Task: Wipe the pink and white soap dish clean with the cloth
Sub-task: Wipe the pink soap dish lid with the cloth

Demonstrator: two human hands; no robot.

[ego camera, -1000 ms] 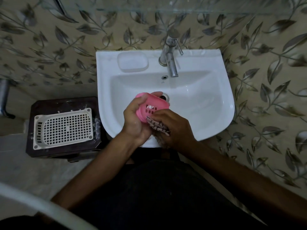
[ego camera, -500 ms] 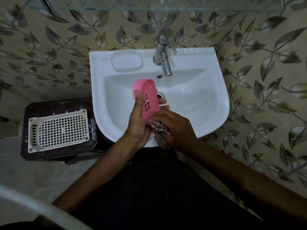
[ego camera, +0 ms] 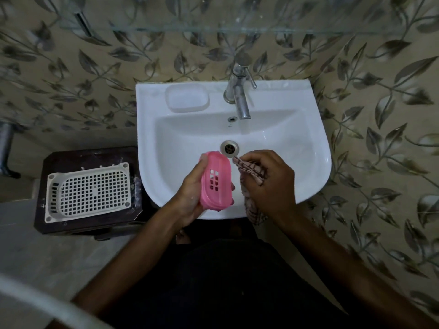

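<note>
Dim overall, glare on white sink (ego camera: 308,129); edges bowed, blurred

Basin (ego camera: 297,148) bowl open right of the drain (ego camera: 229,147); tap (ego camera: 240,96) overhangs the rear, white tray (ego camera: 187,98) occupies the left ledge.

Dim bathroom, walls w/ beige leaf-pattern tiles (ego camera: 370,96); glass shelf (ego camera: 213,28) above white wall basin (ego camera: 308,167) w/ chrome tap (ego camera: 240,96). Left of basin: dark wooden stool (ego camera: 71,224) w/ white grid tray (ego camera: 89,189) on top, pale floor (ego camera: 42,252) below.
</note>
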